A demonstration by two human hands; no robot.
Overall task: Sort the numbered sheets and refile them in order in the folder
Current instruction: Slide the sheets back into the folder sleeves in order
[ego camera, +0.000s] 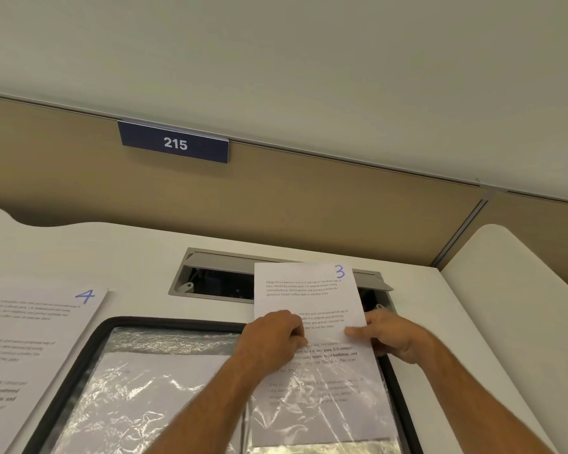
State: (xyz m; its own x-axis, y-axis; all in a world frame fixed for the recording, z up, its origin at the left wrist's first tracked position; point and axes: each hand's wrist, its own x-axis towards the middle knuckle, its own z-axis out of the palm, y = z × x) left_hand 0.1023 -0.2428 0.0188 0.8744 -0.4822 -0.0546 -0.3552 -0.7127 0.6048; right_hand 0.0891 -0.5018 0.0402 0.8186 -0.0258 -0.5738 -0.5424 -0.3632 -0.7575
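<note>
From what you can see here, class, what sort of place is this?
Most likely an office cubicle desk. A tan partition panel carries a number plate reading 215, and the white desk has a built-in cable hatch.

sheet 3 (304, 290) partly in folder (112, 326), sheet 4 (30, 339) left

sign (174, 143): "215" | held sheet (304, 290): "3" | left sheet (30, 339): "4"
</note>
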